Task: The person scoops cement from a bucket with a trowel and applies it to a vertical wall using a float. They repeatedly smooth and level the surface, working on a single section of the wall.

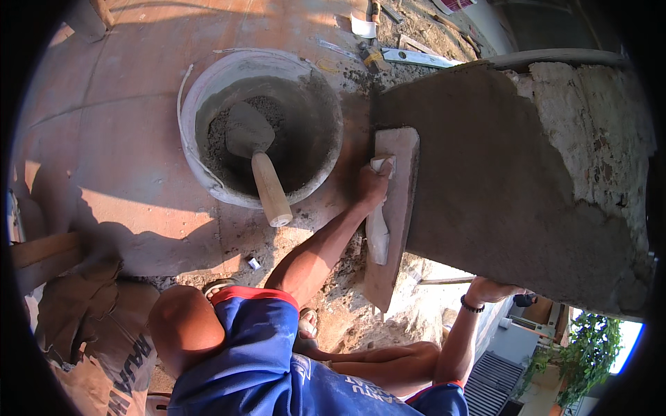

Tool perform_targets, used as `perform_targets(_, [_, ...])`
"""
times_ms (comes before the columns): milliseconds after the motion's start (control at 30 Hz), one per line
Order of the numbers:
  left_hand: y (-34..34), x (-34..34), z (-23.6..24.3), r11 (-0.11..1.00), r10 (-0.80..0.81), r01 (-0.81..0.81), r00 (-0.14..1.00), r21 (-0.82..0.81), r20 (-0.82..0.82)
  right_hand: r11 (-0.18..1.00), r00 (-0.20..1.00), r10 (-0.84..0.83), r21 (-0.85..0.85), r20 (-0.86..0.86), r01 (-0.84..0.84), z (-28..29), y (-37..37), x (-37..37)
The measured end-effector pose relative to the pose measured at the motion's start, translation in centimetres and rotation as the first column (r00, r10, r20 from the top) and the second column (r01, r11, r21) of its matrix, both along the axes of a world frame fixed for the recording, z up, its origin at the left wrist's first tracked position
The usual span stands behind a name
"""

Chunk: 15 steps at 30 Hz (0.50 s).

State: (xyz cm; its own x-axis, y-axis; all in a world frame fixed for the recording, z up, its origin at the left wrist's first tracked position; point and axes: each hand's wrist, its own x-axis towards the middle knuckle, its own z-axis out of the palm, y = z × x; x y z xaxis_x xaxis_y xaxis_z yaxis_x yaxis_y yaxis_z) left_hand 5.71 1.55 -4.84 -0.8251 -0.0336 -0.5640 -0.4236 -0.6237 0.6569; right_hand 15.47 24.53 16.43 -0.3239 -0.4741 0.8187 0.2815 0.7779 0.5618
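Note:
My left hand (375,183) is closed round the pale handle of a long plastering float (392,277). The float's long edge lies against wet grey mortar (479,173) coating a wall. At the lower edge of that coated wall is my right hand (491,290), with a dark bead bracelet at the wrist. Its fingers look stretched along the edge and are partly hidden; I make out nothing held. Left of the float stands a whitish bucket (191,149) of grey mortar. A trowel (269,187) rests in it, blade on the mortar and wooden handle over the near rim.
Rough uncoated wall (590,132) shows at the right. A spirit level (420,57) and a brush (373,57) lie beyond the bucket among rubble. Torn brown paper sacks (97,326) lie at lower left, near a wooden piece (45,249). A leafy plant (590,353) is at lower right.

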Motion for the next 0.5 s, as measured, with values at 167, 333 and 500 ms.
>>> perform_targets(167, [0.8, 4.0, 2.4, 1.0, -0.004, 0.003, 1.0, -0.021, -0.027, 0.49, 0.867, 0.489, -0.793, -0.095, -0.363, -0.6, 0.5, 0.3])
perform_targets(333, [1.4, 3.2, 0.8, 0.999, 0.021, -0.023, 0.998, -0.028, -0.059, 0.275, 0.812, 0.529, -0.855, -0.247, -0.44, -0.1, -2.6, -0.4])
perform_targets(500, [-1.0, -2.7, -1.1, 0.997, -0.049, 0.048, 0.999, -0.064, -0.004, 0.89, 0.969, 0.232, -0.42, 0.088, -0.175, -0.7, 1.6, 0.2])
